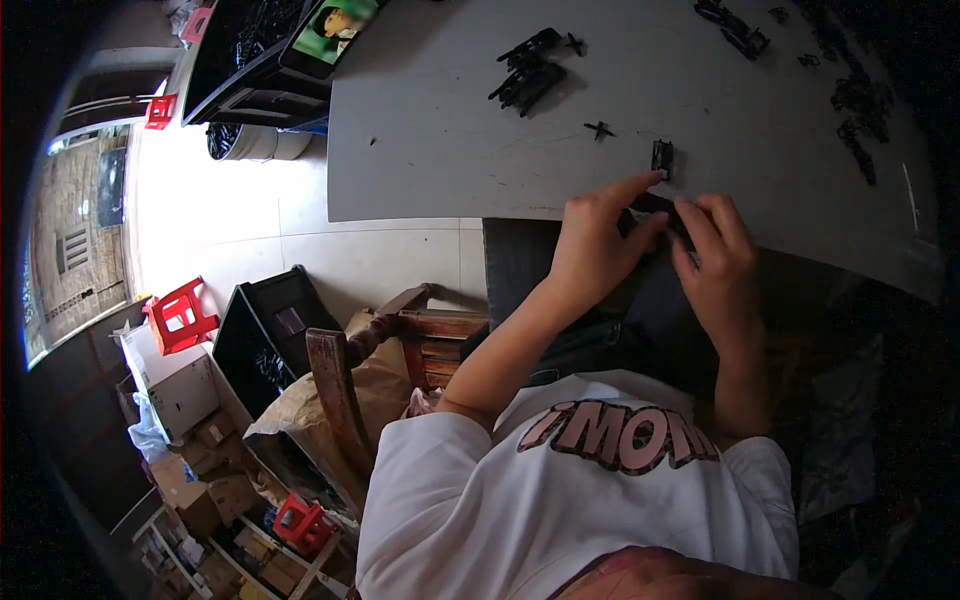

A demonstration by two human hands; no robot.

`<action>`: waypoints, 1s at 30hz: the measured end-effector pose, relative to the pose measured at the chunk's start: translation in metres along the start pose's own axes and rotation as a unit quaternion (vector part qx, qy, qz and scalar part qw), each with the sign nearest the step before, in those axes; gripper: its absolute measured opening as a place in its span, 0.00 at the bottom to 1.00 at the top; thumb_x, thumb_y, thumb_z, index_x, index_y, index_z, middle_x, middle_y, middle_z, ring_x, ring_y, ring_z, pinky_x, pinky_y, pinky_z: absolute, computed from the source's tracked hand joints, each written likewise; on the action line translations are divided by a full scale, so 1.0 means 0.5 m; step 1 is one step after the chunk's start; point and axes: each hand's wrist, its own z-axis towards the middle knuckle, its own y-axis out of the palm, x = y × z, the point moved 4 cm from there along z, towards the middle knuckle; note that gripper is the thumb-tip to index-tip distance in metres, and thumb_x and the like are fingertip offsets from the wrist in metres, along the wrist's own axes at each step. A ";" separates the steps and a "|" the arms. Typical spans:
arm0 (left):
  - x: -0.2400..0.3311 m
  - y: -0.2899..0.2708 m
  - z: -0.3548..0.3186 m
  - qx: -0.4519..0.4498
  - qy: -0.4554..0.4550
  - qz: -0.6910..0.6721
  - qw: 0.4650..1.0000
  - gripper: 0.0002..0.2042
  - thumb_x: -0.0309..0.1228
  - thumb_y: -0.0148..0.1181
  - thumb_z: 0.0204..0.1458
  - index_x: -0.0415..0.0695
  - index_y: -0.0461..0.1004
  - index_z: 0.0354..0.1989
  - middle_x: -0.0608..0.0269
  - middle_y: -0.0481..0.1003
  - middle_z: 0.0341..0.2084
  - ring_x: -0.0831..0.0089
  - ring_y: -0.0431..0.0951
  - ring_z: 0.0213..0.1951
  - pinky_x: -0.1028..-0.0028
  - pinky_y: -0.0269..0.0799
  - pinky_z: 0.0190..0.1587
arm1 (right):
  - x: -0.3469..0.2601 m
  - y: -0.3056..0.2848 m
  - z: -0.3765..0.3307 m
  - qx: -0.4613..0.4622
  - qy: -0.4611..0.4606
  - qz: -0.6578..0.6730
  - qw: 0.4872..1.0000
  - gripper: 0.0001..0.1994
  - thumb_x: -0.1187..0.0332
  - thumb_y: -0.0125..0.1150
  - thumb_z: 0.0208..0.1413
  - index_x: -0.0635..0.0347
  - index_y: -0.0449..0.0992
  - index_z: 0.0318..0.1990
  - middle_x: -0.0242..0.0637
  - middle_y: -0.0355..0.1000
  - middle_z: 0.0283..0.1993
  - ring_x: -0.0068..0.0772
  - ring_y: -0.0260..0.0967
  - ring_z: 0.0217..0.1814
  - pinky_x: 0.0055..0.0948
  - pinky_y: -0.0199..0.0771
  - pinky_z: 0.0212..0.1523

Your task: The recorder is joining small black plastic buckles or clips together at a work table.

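"Hands first: how do yours stand?"

"Left hand [605, 230] and right hand [722, 245] are drawn close together, thumbs and fingers narrowed on one small, dark, narrow piece [652, 202] between them. My fingers cover much of it, so I can't tell its full shape, or how hard either hand presses."

"How do you expect it to handle?"

"Light and stiff, I'd judge, like hard plastic, and thin enough to twist out of a loose pinch. I'd take it by its two ends and spare the middle any bending."

"What lies nearest?"

"Just past my left forefinger, a small, black, oblong part [662, 157]; whether the fingertip touches it, I can't tell. It looks delicate, so I'd pinch its long sides. Beyond that hand, a little leftward, lies a thin, black, cross-shaped part [600, 130]."

"Farther out?"

"Ahead and left of my hands, a cluster of long black parts [530, 80]. Well off to their right, a loose, straggling heap of black pieces [862, 110]. All lie on the smooth grey tabletop [430, 150]."

"And past the table?"

"Left of my left forearm, a worn, brown, wooden chair [335, 375]; farther left, a red plastic stool [182, 318]."
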 end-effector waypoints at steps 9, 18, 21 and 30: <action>0.003 -0.001 -0.008 -0.040 0.054 0.077 0.995 0.20 0.23 0.61 0.47 0.41 0.71 0.51 0.53 0.77 0.31 0.66 0.79 0.30 0.73 0.73 0.32 | 0.007 -0.006 -0.008 -0.018 -0.021 0.014 1.000 0.18 0.82 0.64 0.39 0.68 0.71 0.42 0.43 0.65 0.43 0.44 0.68 0.43 0.34 0.70 0.40; 0.027 -0.010 -0.009 -0.070 0.047 0.117 0.990 0.20 0.25 0.58 0.49 0.43 0.68 0.53 0.49 0.75 0.32 0.55 0.77 0.32 0.66 0.72 0.34 | 0.012 -0.001 -0.013 0.018 -0.045 0.014 0.999 0.18 0.82 0.64 0.39 0.67 0.71 0.41 0.43 0.65 0.42 0.44 0.69 0.42 0.34 0.70 0.40; 0.018 -0.013 -0.011 -0.072 0.061 0.111 0.989 0.20 0.25 0.57 0.50 0.44 0.68 0.54 0.49 0.75 0.33 0.55 0.77 0.30 0.66 0.72 0.33 | 0.006 -0.006 -0.014 0.021 -0.056 0.029 0.998 0.18 0.81 0.65 0.39 0.67 0.71 0.41 0.43 0.66 0.42 0.43 0.69 0.41 0.34 0.70 0.40; 0.028 -0.008 -0.013 -0.051 0.087 0.129 0.987 0.15 0.25 0.53 0.53 0.43 0.71 0.51 0.53 0.74 0.25 0.65 0.74 0.23 0.72 0.69 0.28 | 0.009 -0.005 -0.022 0.018 -0.053 0.013 0.998 0.19 0.80 0.65 0.39 0.66 0.71 0.42 0.43 0.66 0.42 0.44 0.69 0.42 0.34 0.70 0.41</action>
